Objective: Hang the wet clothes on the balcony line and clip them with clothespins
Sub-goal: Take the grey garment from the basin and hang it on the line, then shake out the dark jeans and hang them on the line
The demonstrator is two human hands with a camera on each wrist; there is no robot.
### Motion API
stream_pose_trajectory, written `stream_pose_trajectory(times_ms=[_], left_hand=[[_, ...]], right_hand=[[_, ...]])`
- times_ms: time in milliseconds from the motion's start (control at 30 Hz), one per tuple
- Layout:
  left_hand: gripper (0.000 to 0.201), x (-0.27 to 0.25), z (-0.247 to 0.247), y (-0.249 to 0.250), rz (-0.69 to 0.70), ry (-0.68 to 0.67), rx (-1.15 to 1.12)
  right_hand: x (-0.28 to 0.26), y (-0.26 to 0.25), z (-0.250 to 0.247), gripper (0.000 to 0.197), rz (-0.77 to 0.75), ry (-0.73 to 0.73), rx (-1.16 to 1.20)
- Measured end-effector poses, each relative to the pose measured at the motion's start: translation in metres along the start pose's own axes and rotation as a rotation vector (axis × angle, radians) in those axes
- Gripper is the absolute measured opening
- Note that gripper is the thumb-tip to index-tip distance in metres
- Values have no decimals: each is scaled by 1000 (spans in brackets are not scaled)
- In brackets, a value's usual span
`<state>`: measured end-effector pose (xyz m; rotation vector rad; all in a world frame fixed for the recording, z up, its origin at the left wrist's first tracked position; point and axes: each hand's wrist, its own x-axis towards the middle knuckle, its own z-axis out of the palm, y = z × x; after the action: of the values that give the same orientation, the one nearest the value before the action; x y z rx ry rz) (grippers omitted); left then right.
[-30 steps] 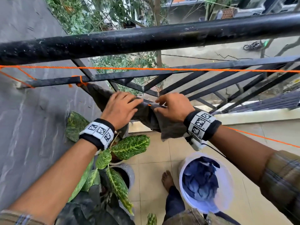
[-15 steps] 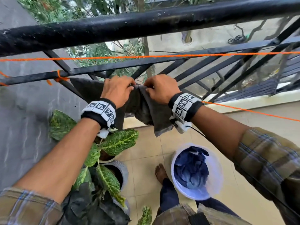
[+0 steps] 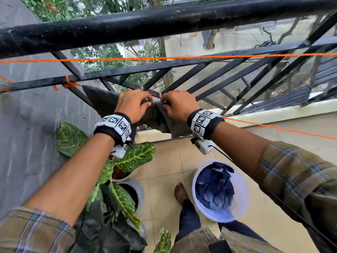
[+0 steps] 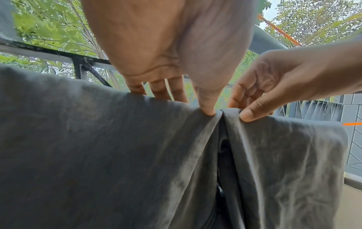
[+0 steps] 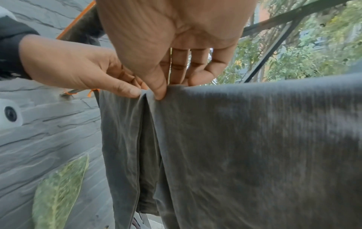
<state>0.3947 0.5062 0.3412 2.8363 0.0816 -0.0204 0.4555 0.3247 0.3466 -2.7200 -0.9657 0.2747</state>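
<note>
A dark grey wet garment (image 3: 102,103) (image 4: 117,155) (image 5: 254,147) hangs folded over the lower orange line (image 3: 273,126), beside the black railing. My left hand (image 3: 134,105) (image 4: 195,106) pinches its top fold between thumb and fingers. My right hand (image 3: 177,105) (image 5: 168,91) pinches the same fold just to the right, the two thumbs almost touching at a crease. The line under the cloth is hidden. A second orange line (image 3: 182,57) runs higher, along the railing. No clothespin shows in any view.
A white bucket (image 3: 242,203) of blue wet clothes (image 3: 215,187) stands on the tiled floor by my bare foot (image 3: 180,192). Potted plants with speckled leaves (image 3: 135,156) crowd the left, against a grey wall (image 3: 27,125). The thick black top rail (image 3: 164,21) crosses above.
Both hands have drawn closer together on the garment's top fold, going from lying spread on the cloth to pinching it. The view has shifted slightly closer to the railing.
</note>
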Motion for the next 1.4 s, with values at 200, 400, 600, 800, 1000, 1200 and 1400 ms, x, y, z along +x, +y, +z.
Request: stream_pose_trajectory(times_ms=[200, 400, 600, 800, 1000, 1200, 1400], left_hand=[[21, -9, -3, 11, 42, 69, -90], [26, -32, 0, 30, 48, 117, -180], [23, -87, 26, 79, 11, 198, -327], [31, -166, 132, 158, -91, -126, -529], [23, -233, 274, 226, -376, -476, -650], [33, -257, 385, 229, -524, -496, -562], [59, -258, 481, 171, -639, -423, -423]], right_hand=[[-2, 2, -1, 24, 26, -4, 42], [-34, 9, -15, 24, 11, -43, 94], [-125, 49, -46, 17, -56, 0, 146], [-271, 149, 19, 29, 130, -299, 243], [-374, 227, 137, 20, 353, -704, 264], [-397, 261, 256, 21, 408, -731, 408], [-370, 290, 383, 40, 543, -590, 509]])
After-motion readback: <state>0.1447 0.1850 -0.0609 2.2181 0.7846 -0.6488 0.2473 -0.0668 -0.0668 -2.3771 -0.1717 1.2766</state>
